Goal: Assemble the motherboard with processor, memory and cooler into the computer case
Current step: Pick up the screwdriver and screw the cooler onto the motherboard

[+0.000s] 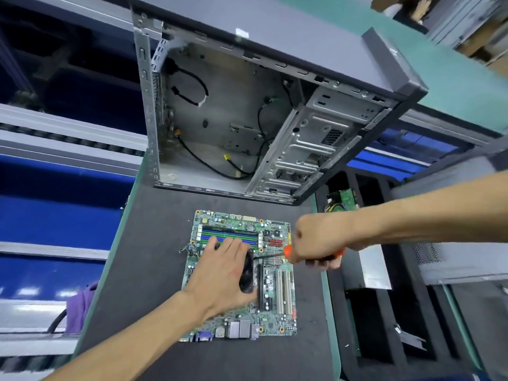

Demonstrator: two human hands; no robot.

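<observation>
Here, screwdriver lying crosswise, tip toward cooler

Your green rectangular motherboard lies flat on the dark mat, blue and green memory sticks seated near its far edge, a black cooler standing mid-board. The open grey metal computer case stands just behind it, black cables loose inside.
</observation>
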